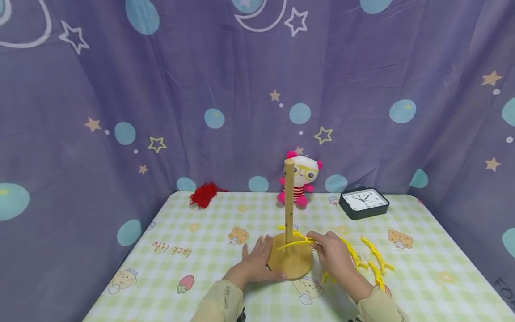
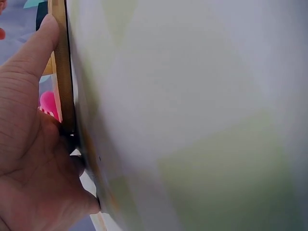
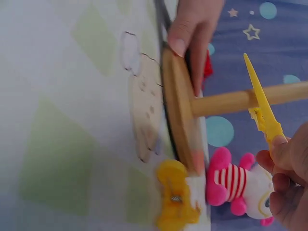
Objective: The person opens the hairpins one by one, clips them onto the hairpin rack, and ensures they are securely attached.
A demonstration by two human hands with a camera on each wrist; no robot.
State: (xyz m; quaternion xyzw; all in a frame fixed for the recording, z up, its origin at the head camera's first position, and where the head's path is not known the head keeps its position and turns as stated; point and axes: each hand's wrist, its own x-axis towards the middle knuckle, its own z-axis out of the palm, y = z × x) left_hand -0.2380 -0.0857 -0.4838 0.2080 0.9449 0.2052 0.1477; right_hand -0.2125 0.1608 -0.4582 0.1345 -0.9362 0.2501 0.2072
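A round wooden base (image 1: pixel 297 267) with an upright wooden post (image 1: pixel 289 201) stands on the table. My left hand (image 1: pixel 256 264) rests against the base's left side, fingers spread and fairly straight, thumb along the front rim. My right hand (image 1: pixel 335 255) pinches the end of a yellow plastic clip (image 1: pixel 295 243) at the right of the post. The clip's two long arms are apart, one before the post and one behind it, low above the base. In the right wrist view, another yellow clip (image 3: pixel 175 197) with a metal spring lies on the tablecloth.
Several more yellow clips (image 1: pixel 377 253) lie to the right of my right hand. At the back are a pink and white plush toy (image 1: pixel 301 176), a black-framed clock (image 1: pixel 364 202) and a red stringy bundle (image 1: pixel 204 195). A purple curtain (image 1: pixel 241 80) hangs behind the table.
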